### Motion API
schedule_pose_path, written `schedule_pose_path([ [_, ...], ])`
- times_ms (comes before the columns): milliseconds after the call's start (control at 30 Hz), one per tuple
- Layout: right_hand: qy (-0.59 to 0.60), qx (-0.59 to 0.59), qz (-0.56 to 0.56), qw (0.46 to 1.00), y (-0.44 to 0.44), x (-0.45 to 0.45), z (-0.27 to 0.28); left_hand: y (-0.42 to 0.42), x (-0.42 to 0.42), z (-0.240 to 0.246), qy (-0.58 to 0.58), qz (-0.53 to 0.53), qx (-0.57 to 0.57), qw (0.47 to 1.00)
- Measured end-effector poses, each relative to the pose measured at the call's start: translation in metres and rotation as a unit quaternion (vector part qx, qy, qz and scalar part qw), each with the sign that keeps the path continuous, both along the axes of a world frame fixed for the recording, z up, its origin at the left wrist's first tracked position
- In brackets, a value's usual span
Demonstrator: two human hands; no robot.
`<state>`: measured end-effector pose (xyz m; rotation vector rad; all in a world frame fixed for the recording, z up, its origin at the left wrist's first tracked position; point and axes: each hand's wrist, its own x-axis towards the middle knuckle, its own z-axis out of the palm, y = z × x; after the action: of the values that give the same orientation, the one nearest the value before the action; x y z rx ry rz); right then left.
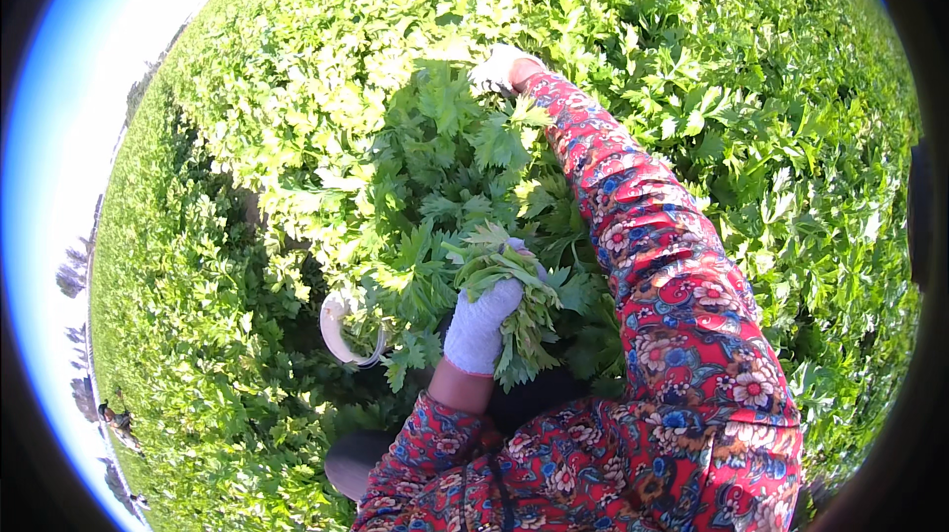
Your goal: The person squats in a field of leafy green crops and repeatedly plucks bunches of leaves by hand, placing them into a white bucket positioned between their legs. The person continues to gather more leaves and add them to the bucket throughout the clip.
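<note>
My left hand (485,317), in a white knitted glove, is closed around a bunch of cut-looking leafy stalks (504,269), its leaves hanging down on the right side. My right hand (504,70), gloved in white too, reaches far forward into the celery-like plants (445,117); its fingers are partly lost among bright leaves, so whether they grip anything cannot be told. Leaves in the shade of my body lie between the two hands.
A white round container (337,328), perhaps a bucket, stands among the plants left of my left hand, with leafy bits inside. Dense foliage (778,183) surrounds me. Far off at the left edge a person (117,421) is in the field.
</note>
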<state>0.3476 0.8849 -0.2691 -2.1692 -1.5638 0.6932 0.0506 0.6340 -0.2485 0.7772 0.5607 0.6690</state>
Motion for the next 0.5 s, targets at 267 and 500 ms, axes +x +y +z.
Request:
schedule_pose_path([
  [267,-0.079,0.044,0.016,0.996,0.013,-0.003,-0.027,0.003,0.001,-0.009,-0.007,-0.014,0.002,1.0],
  [500,-0.146,0.116,0.081,0.979,-0.016,0.018,-0.032,0.001,0.003,0.015,-0.023,-0.012,0.002,1.0],
])
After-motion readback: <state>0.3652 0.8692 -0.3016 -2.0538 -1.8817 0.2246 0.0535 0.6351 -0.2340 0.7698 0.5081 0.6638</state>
